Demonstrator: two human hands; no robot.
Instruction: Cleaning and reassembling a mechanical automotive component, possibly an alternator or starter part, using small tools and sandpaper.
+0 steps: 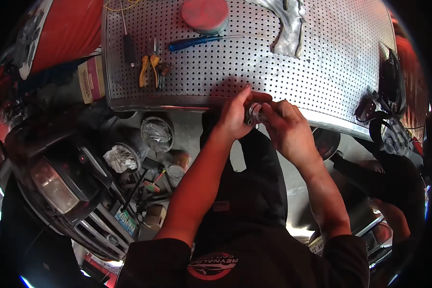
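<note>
Over the near edge of the perforated metal bench, both hands meet around a small round metal part with a shiny ring. My left hand grips it from the left, thumb and fingers curled about it. From the right, my right hand pinches the same part with its fingertips. The fingers cover much of the part, so its exact kind does not show. Farther back on the bench lie a blue-handled screwdriver, orange-handled pliers and a dark-handled screwdriver.
A round tin with a red lid and a grey cloth rest on the bench. Black cabled gear sits at its right edge. Below left are a car front and buckets. Another person's arm shows at right.
</note>
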